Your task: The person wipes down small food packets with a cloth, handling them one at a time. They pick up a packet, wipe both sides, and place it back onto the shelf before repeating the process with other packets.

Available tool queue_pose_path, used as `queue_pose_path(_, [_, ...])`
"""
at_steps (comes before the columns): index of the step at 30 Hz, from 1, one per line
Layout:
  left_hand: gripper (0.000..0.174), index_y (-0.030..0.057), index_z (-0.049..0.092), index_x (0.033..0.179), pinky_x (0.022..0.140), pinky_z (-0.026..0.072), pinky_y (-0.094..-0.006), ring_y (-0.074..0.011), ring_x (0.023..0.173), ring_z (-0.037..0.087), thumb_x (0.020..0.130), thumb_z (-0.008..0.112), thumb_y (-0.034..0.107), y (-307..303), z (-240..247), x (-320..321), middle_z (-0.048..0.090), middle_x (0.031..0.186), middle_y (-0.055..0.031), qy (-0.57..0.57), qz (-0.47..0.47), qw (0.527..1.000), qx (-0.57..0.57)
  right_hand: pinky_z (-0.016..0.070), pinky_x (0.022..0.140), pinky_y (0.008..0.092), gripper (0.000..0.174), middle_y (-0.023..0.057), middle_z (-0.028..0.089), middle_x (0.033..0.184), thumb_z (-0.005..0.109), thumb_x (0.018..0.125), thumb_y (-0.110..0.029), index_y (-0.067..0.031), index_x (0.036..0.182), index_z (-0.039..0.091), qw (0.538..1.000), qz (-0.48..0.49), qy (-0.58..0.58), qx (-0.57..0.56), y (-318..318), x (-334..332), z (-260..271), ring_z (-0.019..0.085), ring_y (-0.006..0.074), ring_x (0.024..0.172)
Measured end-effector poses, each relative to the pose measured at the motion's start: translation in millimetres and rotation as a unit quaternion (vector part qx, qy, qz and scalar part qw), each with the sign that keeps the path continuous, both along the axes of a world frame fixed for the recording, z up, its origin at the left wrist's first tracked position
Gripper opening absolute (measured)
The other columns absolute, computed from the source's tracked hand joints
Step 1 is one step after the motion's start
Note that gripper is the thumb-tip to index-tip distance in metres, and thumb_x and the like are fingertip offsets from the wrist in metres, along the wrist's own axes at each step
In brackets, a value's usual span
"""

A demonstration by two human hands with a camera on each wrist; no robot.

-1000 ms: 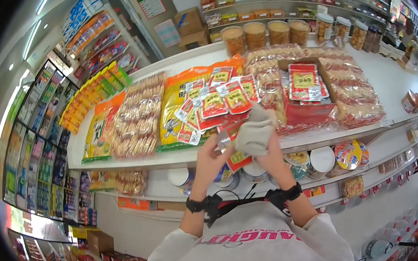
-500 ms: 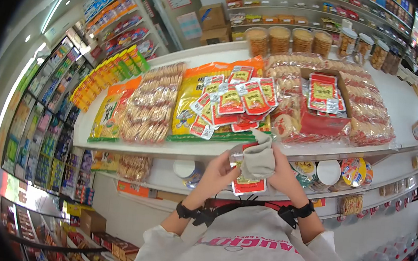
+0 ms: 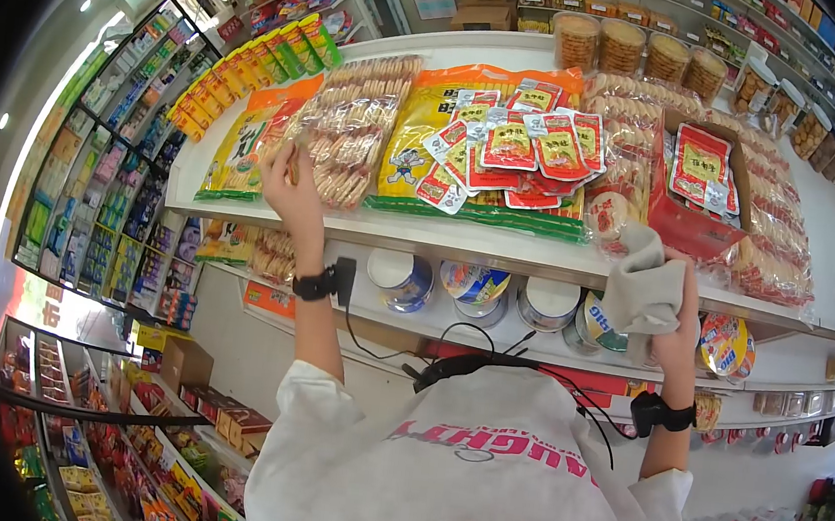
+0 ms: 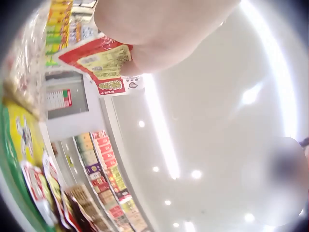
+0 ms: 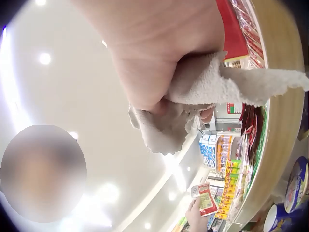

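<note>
My left hand [image 3: 295, 199] is raised at the left of the counter, in front of the clear packs of round biscuits [image 3: 355, 124]. It pinches a red and yellow snack sachet [image 4: 104, 60], plain in the left wrist view but mostly behind the fingers in the head view. At the counter's front edge on the right, my right hand [image 3: 675, 320] grips a crumpled grey cloth [image 3: 641, 287]; one end of the cloth sticks out past the fingers in the right wrist view. Between the hands, a pile of similar sachets [image 3: 519, 150] lies on a large yellow bag [image 3: 407, 144].
An open red box [image 3: 694, 227] of sachets stands at the right among more biscuit packs. Jars [image 3: 620, 54] line the back, and yellow and green tubes [image 3: 244, 83] stand at the left. Tubs [image 3: 401, 277] sit on the shelf below the counter's front edge [image 3: 498, 256].
The hands were together at the front edge with the sachet and cloth. They have parted: the left carried the sachet left, the right took the cloth right. The head view has shifted.
</note>
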State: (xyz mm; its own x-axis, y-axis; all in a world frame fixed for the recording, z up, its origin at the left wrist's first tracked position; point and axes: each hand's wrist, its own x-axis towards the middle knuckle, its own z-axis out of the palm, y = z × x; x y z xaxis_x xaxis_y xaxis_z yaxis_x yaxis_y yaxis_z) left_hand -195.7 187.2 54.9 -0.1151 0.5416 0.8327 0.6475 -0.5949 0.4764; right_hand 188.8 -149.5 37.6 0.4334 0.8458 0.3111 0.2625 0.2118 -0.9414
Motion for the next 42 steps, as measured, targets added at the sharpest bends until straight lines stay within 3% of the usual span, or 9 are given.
queue_pose_path(5, [0.041, -0.0007, 0.062, 0.127, 0.087, 0.0463, -0.0449, -0.0371, 0.096, 0.058, 0.095, 0.064, 0.024, 53.2, -43.8, -7.1, 0.062, 0.102, -0.0176, 0.283, 0.059, 0.956, 0.046, 0.0398, 0.106, 0.0332, 0.062, 0.0100, 0.056, 0.131, 0.065, 0.084, -0.013, -0.0032, 0.141, 0.043, 0.995, -0.060, -0.039, 0.064, -7.6, 16.4, 9.9, 0.053, 0.0185, 0.123])
queue_pose_path(7, [0.044, -0.0005, 0.062, 0.126, 0.090, 0.0442, -0.0479, -0.0403, 0.096, 0.057, 0.094, 0.063, 0.029, 75.0, -92.2, -14.3, 0.061, 0.101, -0.0219, 0.247, -0.066, 0.961, -0.105, 0.0377, 0.108, 0.0338, 0.061, 0.0104, 0.053, 0.134, 0.064, 0.087, -0.018, -0.0017, 0.141, 0.042, 0.977, -0.163, -0.067, 0.122, -17.6, 19.3, 18.6, 0.049, 0.0187, 0.127])
queue_pose_path(12, [0.042, -0.0035, 0.060, 0.124, 0.100, 0.0415, -0.0491, -0.0427, 0.113, 0.056, 0.096, 0.064, 0.028, 26.3, -76.0, 10.8, 0.061, 0.120, -0.0264, 0.224, -0.029, 0.974, -0.029, 0.0497, 0.092, 0.0317, 0.047, 0.0097, 0.059, 0.129, 0.056, 0.100, -0.026, -0.0009, 0.139, 0.047, 0.879, -0.370, -0.040, 0.299, -35.3, 107.2, 3.6, 0.059, 0.0174, 0.112])
queue_pose_path(14, [0.036, -0.0028, 0.060, 0.125, 0.104, 0.0408, -0.0456, -0.0383, 0.116, 0.057, 0.098, 0.062, 0.022, 4.7, -59.3, 20.9, 0.061, 0.123, -0.0238, 0.142, -0.093, 0.983, -0.071, 0.0512, 0.086, 0.0336, 0.031, 0.0101, 0.067, 0.112, 0.054, 0.097, -0.016, -0.0007, 0.124, 0.060, 0.895, -0.388, -0.073, 0.209, -43.1, 125.4, 26.3, 0.063, 0.0186, 0.099])
queue_pose_path(19, [0.027, -0.0034, 0.062, 0.122, 0.104, 0.0420, -0.0390, -0.0313, 0.118, 0.059, 0.097, 0.060, 0.008, -72.5, -4.0, 54.9, 0.063, 0.123, -0.0182, 0.040, -0.251, 0.950, -0.183, 0.0523, 0.082, 0.0412, 0.035, 0.0178, 0.069, 0.099, 0.057, 0.083, -0.010, -0.0031, 0.116, 0.065, 0.949, -0.261, -0.177, -0.020, -14.0, 99.4, 66.9, 0.067, 0.0303, 0.089])
queue_pose_path(25, [0.024, -0.0009, 0.064, 0.117, 0.105, 0.0421, -0.0399, -0.0312, 0.120, 0.059, 0.094, 0.061, 0.005, -134.8, 19.1, 87.6, 0.063, 0.126, -0.0162, 0.158, -0.331, 0.920, -0.137, 0.0520, 0.082, 0.0454, 0.036, 0.0242, 0.067, 0.094, 0.062, 0.076, -0.011, -0.0029, 0.111, 0.064, 0.881, -0.291, -0.350, -0.129, 17.2, 65.8, 78.0, 0.063, 0.0438, 0.091])
queue_pose_path(37, [0.023, -0.0003, 0.067, 0.114, 0.103, 0.0438, -0.0386, -0.0297, 0.119, 0.060, 0.091, 0.063, 0.003, -159.9, 9.9, 120.2, 0.064, 0.125, -0.0148, 0.109, -0.409, 0.889, -0.174, 0.0506, 0.092, 0.0352, 0.055, 0.0166, 0.068, 0.114, 0.064, 0.080, -0.004, -0.0002, 0.134, 0.056, 0.992, -0.115, -0.031, -0.048, 26.6, 46.3, 71.3, 0.066, 0.0282, 0.103])
queue_pose_path(40, [0.023, 0.0000, 0.068, 0.113, 0.102, 0.0444, -0.0384, -0.0296, 0.117, 0.061, 0.091, 0.064, 0.003, -161.0, 12.5, 124.9, 0.064, 0.124, -0.0145, 0.111, -0.419, 0.887, -0.156, 0.0516, 0.090, 0.0320, 0.052, 0.0126, 0.068, 0.115, 0.064, 0.084, -0.005, 0.0002, 0.135, 0.056, 0.965, -0.167, -0.197, -0.038, 34.9, 51.1, 47.9, 0.067, 0.0207, 0.101])
queue_pose_path(42, [0.022, -0.0003, 0.067, 0.112, 0.102, 0.0442, -0.0379, -0.0290, 0.117, 0.061, 0.090, 0.063, 0.001, -165.0, 15.7, 127.5, 0.065, 0.123, -0.0144, 0.102, -0.422, 0.886, -0.161, 0.0521, 0.090, 0.0320, 0.050, 0.0104, 0.068, 0.117, 0.064, 0.084, -0.005, 0.0007, 0.133, 0.057, 0.979, -0.149, -0.134, -0.028, 33.0, 54.4, 49.9, 0.066, 0.0175, 0.102])
